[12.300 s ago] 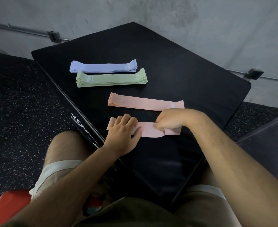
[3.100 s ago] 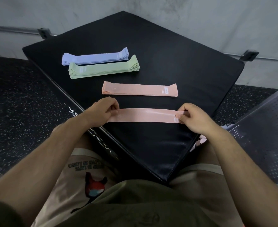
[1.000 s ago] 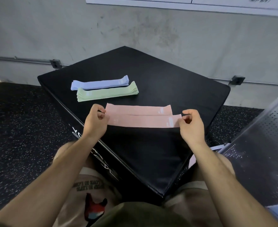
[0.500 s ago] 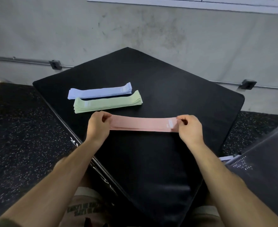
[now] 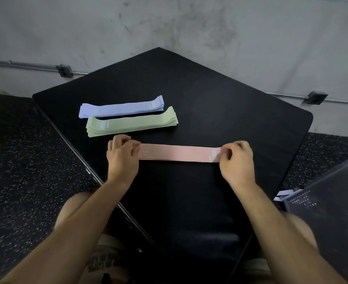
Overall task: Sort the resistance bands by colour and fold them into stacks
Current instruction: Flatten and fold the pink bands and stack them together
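A pink resistance band [image 5: 179, 153] lies stretched flat across the middle of the black padded box [image 5: 220, 103], on top of the other pink band, which is hidden beneath it. My left hand [image 5: 122, 154] pinches its left end and my right hand [image 5: 237, 158] pinches its right end. Behind them sit a folded stack of green bands [image 5: 132, 124] and, further back, a folded stack of lilac bands [image 5: 121, 107].
The box's left edge drops to speckled black rubber floor [image 5: 25, 171]. A perforated dark metal panel [image 5: 329, 212] rises at the right, with a pale band scrap [image 5: 285, 194] by its edge. A concrete wall [image 5: 189, 27] stands close behind.
Over the last second both hands carried the stretched pink band forward and laid it onto the other pink band, which now lies covered. The green and lilac stacks have not moved.
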